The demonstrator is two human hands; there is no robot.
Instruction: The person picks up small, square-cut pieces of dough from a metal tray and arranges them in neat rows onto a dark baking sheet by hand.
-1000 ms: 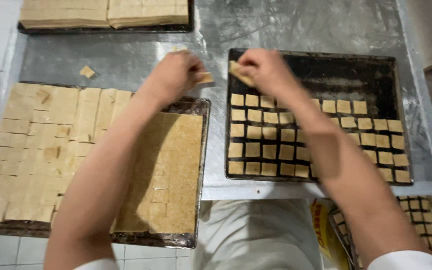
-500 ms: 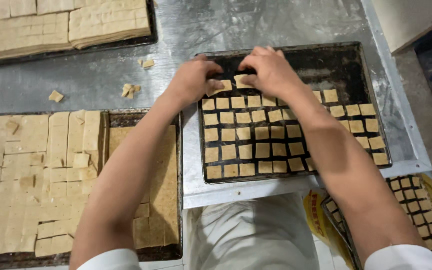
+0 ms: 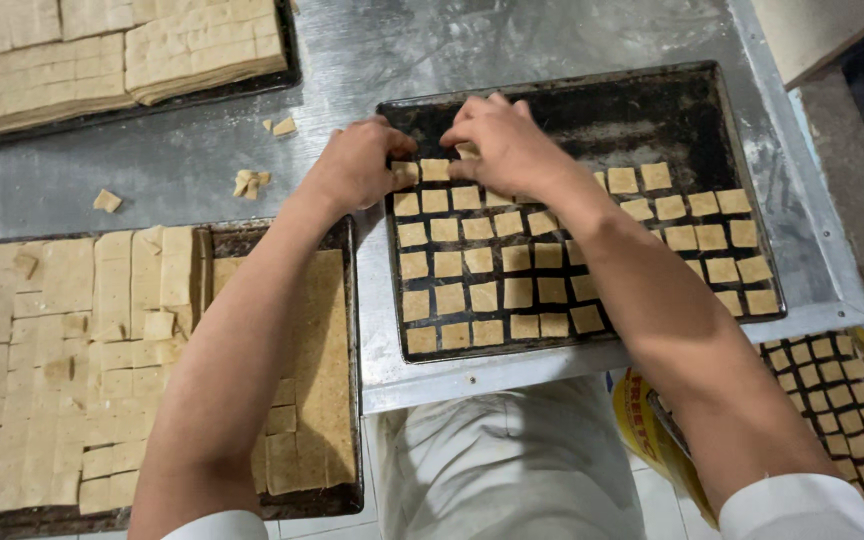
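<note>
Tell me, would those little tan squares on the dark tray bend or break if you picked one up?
The squares look thin, flat and matte like cut dough, so probably light and slightly bendy. The crumbs on the metal table suggest edges break off easily. Being flat, they should slide on the tray, not roll.
</note>
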